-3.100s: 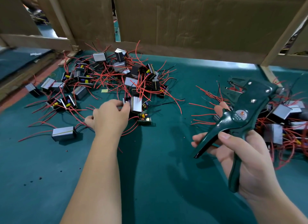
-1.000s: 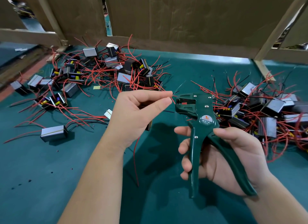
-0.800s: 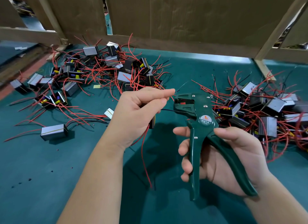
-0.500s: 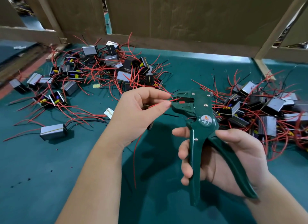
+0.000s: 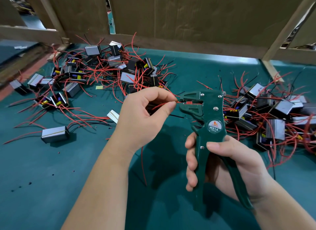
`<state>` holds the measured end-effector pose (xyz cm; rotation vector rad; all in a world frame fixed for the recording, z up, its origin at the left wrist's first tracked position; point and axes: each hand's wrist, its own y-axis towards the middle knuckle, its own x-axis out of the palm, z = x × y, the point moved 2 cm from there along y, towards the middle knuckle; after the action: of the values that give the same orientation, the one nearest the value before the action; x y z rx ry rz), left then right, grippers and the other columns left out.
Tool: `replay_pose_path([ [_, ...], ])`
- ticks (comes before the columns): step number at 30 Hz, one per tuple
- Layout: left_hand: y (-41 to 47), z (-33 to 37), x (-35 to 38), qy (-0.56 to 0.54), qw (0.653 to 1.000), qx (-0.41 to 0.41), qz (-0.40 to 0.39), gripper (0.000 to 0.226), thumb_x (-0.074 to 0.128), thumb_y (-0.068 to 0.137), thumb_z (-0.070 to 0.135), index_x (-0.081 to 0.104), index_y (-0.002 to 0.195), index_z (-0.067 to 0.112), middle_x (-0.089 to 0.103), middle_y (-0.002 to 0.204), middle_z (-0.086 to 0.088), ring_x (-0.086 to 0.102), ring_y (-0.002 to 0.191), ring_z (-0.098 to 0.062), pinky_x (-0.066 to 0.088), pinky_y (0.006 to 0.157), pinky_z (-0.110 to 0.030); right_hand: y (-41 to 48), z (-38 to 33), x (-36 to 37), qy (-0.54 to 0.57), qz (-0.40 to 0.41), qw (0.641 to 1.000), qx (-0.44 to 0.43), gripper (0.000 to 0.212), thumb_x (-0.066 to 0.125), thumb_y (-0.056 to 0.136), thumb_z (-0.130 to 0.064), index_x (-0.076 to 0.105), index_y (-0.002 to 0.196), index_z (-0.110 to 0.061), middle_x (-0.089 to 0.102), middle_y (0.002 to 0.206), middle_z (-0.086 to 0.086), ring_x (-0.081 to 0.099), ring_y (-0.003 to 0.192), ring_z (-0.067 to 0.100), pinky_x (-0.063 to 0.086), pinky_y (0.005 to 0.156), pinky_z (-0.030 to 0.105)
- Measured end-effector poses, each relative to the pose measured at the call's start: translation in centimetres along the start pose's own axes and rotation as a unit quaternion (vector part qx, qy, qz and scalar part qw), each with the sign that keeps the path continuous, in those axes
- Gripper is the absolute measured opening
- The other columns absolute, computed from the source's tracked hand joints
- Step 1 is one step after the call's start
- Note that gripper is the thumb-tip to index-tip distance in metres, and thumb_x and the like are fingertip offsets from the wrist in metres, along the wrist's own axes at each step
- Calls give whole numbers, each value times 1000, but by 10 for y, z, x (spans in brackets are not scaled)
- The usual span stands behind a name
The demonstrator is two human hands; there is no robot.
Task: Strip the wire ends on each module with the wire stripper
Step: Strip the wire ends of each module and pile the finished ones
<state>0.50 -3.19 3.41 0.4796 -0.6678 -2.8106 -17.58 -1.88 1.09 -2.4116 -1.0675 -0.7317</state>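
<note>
Feeding a red wire into the wire stripper.
Past the module pile on the left, the left hand pinches the wire between thumb and forefinger, its tip inside the stripper's mouth; the right hand grips the handles. A slack pinch or a shallow tip could let the squeeze slip off or nick strands.

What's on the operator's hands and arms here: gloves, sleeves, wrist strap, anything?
Nothing worn that shows. The left hand and right hand are bare: no gloves, rings or finger cots. The left forearm and right forearm are uncovered to the frame edge, so no sleeve or cuff is in view. No watch, band or strap at either wrist. Nails short, unpainted.
</note>
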Motion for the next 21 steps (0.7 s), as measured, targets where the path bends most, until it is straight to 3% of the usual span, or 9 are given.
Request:
replay_pose_path([
  [6, 0, 1, 1, 30, 999, 15, 9, 18, 68, 82, 4, 66, 81, 21, 64, 74, 15, 58, 68, 7, 41, 68, -5, 1, 1, -1, -5, 7, 1000, 5, 38, 79, 70, -28, 65, 94, -3, 59, 72, 21, 60, 58, 35, 51, 62, 47],
  [10, -1, 1, 2, 48, 999, 13, -2, 16, 66, 83, 7, 65, 82, 23, 63, 72, 18, 57, 67, 8, 40, 66, -4, 0, 4, 3, -1, 45, 999, 8, 42, 79, 71, -42, 64, 87, -6, 56, 66, 18, 57, 51, 31, 50, 56, 43],
  [15, -2, -15, 6, 89, 983, -117, -113, 19, 59, 93, 22, 65, 75, 25, 61, 60, 15, 50, 55, -1, 42, 57, -16, 6, 4, 8, 15, 191, 981, -4, 42, 67, 71, -50, 53, 72, -11, 39, 52, 9, 35, 32, 19, 36, 38, 25],
  [18, -3, -16, 7, 82, 977, -133, -147, 24, 57, 92, 34, 63, 69, 27, 60, 60, 16, 49, 56, -4, 42, 58, -26, 6, -2, 7, 57, 151, 986, -48, 39, 62, 79, -47, 60, 82, -7, 50, 62, 12, 48, 45, 25, 47, 47, 35],
  [21, 0, -16, 2, 16, 983, -148, -108, 22, 55, 82, 41, 64, 71, 25, 60, 63, 10, 56, 63, -10, 51, 68, -35, 5, -10, 0, 106, 158, 977, -93, 42, 56, 76, -41, 61, 94, -4, 57, 75, 16, 57, 62, 32, 55, 62, 45],
])
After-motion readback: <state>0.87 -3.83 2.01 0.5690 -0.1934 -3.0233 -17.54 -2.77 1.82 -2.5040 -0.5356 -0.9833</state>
